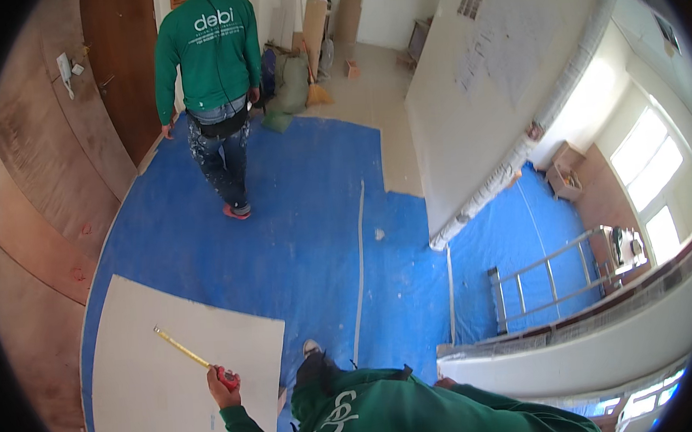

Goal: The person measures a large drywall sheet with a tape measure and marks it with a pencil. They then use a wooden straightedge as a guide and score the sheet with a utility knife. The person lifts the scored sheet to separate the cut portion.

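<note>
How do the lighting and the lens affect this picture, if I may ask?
All in the head view: the windows at right are washed out white; the wooden wall panels at left bow along the black rim; the red tape measure in the left hand shows too small for reading its markings.

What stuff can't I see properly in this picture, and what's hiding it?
All in the head view:
What the right hand holds, if anything: the person's green shirt hides most of it.
The marks on the yellow tape: too small to read.
The head of the other person: cut off by the upper edge.
The near end of the pale board: cut off by the lower edge.
What's inside the wooden box: too small.
</note>
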Demonstrator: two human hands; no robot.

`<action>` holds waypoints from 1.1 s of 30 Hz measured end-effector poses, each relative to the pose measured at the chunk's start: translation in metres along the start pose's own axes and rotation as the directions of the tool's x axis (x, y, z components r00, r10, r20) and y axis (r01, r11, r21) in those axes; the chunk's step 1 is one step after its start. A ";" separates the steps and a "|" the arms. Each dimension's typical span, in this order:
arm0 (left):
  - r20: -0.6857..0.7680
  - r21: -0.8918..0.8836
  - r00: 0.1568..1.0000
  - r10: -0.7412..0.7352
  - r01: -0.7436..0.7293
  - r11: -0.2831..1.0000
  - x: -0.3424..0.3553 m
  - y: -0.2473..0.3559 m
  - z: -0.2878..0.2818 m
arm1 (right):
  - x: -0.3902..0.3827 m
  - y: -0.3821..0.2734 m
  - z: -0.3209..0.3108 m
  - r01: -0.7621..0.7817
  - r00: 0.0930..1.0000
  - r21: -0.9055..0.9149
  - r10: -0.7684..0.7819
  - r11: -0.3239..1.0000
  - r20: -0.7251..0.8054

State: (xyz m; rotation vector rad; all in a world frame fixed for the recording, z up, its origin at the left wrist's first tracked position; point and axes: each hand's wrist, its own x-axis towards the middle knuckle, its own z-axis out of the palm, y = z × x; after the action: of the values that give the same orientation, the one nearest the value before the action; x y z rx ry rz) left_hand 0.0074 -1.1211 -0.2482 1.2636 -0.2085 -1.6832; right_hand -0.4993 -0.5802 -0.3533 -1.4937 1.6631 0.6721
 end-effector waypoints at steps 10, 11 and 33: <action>-0.134 -0.286 0.991 -0.008 -0.030 0.958 0.062 0.004 0.065 | 0.077 0.033 -0.200 -0.120 0.950 0.287 0.194 0.950 -0.245; -0.162 -0.288 0.987 -0.020 -0.027 0.957 0.064 0.003 0.070 | 0.095 0.037 -0.221 -0.035 0.937 0.259 0.122 0.965 -0.326; -0.344 -0.653 0.933 0.109 -0.321 0.686 0.065 -0.064 0.095 | 0.444 0.271 -0.460 0.228 0.970 -0.144 -0.238 0.963 -0.058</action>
State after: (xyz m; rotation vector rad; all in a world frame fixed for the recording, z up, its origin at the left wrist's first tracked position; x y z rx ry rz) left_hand -0.1057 -1.1764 -0.2884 0.8212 0.4202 -1.1652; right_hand -0.8572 -1.1574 -0.4983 -1.7990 1.4888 0.6161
